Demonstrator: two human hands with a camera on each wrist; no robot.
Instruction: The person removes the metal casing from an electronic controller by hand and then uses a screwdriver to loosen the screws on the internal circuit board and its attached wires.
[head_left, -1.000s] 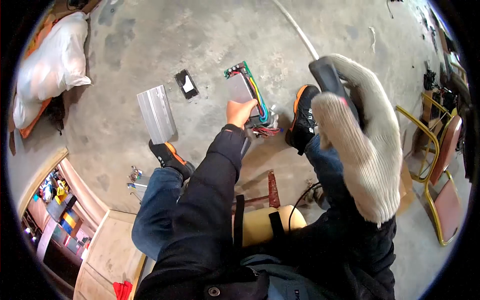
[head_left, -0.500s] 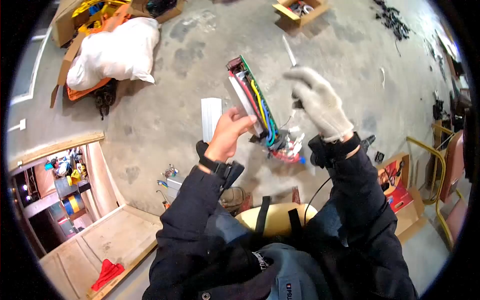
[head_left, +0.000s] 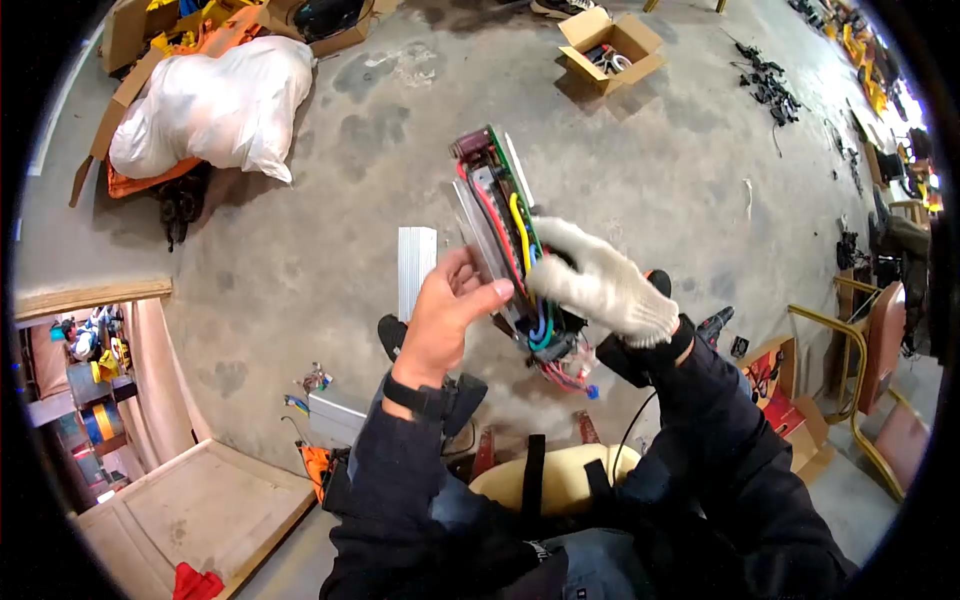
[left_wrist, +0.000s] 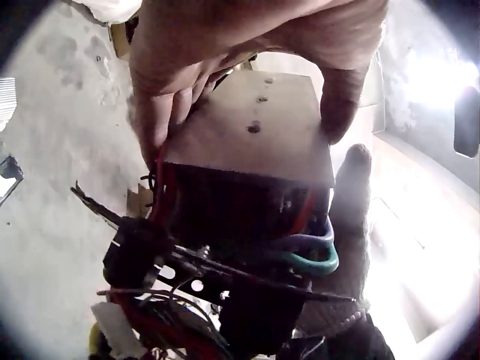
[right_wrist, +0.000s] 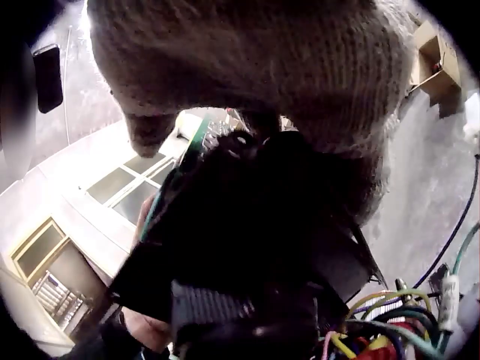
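A circuit board assembly [head_left: 520,190] with thick red, yellow and blue wires is held up off the floor, tilted, in front of the body. My bare left hand [head_left: 440,315] grips it from the left, thumb on the near edge. In the left wrist view, a pale metal plate [left_wrist: 247,127] on the assembly lies between that hand's thumb and fingers. My right hand [head_left: 605,285], in a cream knitted glove, grips the opposite side. Loose thin wires [right_wrist: 390,322] hang from the lower end. A ribbed silver casing [head_left: 416,270] lies on the floor beyond the left hand.
A metal box [head_left: 338,415] with wire ends sits by the left leg. Farther off are a white sack [head_left: 215,105] and an open cardboard box [head_left: 612,65]. A gold-framed chair [head_left: 882,330] and a carton with red contents [head_left: 780,395] stand to the right.
The left hand has raised the assembly off the floor and turned it edge-up. The right hand, earlier holding a black-handled tool with a long pale shaft, now grips the assembly; the tool is out of sight.
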